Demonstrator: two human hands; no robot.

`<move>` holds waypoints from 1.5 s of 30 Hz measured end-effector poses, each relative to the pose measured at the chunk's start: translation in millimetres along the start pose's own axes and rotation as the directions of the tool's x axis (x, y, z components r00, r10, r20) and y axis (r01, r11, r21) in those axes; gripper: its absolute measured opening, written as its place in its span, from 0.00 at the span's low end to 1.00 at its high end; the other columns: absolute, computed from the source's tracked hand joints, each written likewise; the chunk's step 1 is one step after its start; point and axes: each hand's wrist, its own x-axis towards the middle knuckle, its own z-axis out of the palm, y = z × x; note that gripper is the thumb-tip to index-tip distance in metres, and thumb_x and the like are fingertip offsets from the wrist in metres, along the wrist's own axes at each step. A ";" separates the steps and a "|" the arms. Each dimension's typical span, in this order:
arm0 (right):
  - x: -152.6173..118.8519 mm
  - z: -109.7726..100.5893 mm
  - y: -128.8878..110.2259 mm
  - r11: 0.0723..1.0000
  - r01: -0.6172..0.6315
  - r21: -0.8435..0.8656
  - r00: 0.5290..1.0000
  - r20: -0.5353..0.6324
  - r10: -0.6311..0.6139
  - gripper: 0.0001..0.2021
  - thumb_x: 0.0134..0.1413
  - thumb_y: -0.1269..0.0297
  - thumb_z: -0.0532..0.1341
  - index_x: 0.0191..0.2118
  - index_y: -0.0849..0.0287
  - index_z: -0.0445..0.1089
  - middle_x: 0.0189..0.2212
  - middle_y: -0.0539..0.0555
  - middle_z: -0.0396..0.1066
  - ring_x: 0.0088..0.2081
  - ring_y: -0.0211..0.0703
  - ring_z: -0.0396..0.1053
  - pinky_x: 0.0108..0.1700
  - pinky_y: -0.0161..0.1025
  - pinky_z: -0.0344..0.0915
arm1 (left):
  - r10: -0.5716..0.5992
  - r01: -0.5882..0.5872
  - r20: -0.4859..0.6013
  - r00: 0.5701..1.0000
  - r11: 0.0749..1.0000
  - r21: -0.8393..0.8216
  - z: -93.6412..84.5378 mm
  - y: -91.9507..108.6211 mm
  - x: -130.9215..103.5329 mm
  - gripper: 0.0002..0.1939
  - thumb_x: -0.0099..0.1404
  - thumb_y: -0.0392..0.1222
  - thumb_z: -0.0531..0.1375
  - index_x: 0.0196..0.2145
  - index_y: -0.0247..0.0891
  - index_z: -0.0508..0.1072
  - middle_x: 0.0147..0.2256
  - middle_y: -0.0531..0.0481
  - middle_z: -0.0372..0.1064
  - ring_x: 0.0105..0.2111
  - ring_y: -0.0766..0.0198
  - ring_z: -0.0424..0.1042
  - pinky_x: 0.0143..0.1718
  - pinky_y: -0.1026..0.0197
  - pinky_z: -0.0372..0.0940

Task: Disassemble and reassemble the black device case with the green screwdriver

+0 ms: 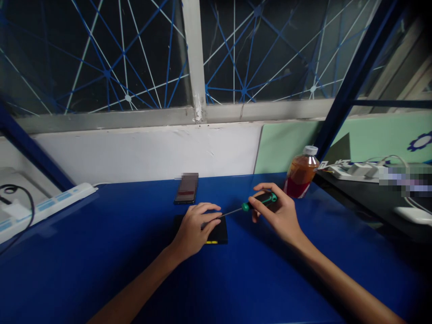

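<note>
My right hand (277, 211) is closed around the black and green handle of a screwdriver (259, 201). Its thin metal shaft points left and slightly down, over to my left hand (197, 228). There the thumb and fingers are bent together around the tip end of the shaft, and the very tip is hidden among them. Beneath my left hand lies a flat black box (219, 234) with a yellow mark on its front edge. Part of this box is covered by the hand.
Behind the box a phone (186, 189) lies on the blue table (135, 279). A bottle of amber drink (301, 173) stands at the back right. Power strips lie left (47, 209) and right (361, 171), with cables. Blue metal posts rise at both sides before the window.
</note>
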 end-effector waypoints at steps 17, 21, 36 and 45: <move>4.6 -13.7 -6.9 0.994 0.066 -0.088 0.992 -0.100 -0.074 0.11 0.48 0.63 0.65 0.37 0.55 0.65 0.23 0.47 0.69 0.17 0.37 0.68 0.21 0.37 0.66 | -0.047 0.031 0.246 0.968 0.997 0.067 -5.7 -1.6 -4.8 0.43 0.51 0.60 0.66 0.60 0.47 0.57 0.53 0.44 0.64 0.52 0.47 0.62 0.50 0.45 0.58; 3.7 -12.8 -7.9 0.994 0.072 -0.078 0.994 -0.079 -0.078 0.11 0.48 0.63 0.65 0.37 0.56 0.65 0.24 0.48 0.69 0.17 0.37 0.67 0.21 0.37 0.66 | -0.032 0.015 0.229 0.973 0.997 0.074 -5.0 -0.9 -4.8 0.41 0.52 0.58 0.66 0.60 0.47 0.58 0.52 0.44 0.66 0.51 0.47 0.63 0.48 0.45 0.59; 7.0 -20.0 -13.1 0.991 0.092 -0.094 0.985 -0.139 -0.104 0.10 0.48 0.63 0.66 0.36 0.56 0.66 0.22 0.48 0.69 0.16 0.38 0.67 0.20 0.37 0.64 | -0.056 0.053 0.191 0.980 0.998 0.023 -8.9 1.7 -3.1 0.37 0.52 0.53 0.67 0.58 0.50 0.61 0.53 0.46 0.65 0.52 0.48 0.63 0.51 0.40 0.58; 6.8 -21.5 -23.3 0.994 0.102 -0.036 0.982 -0.155 -0.106 0.09 0.48 0.64 0.66 0.35 0.57 0.66 0.22 0.47 0.69 0.16 0.37 0.67 0.19 0.36 0.64 | -0.116 0.125 0.057 0.992 0.975 -0.186 -23.8 5.9 3.6 0.34 0.54 0.52 0.66 0.57 0.47 0.64 0.55 0.45 0.63 0.55 0.47 0.61 0.56 0.39 0.57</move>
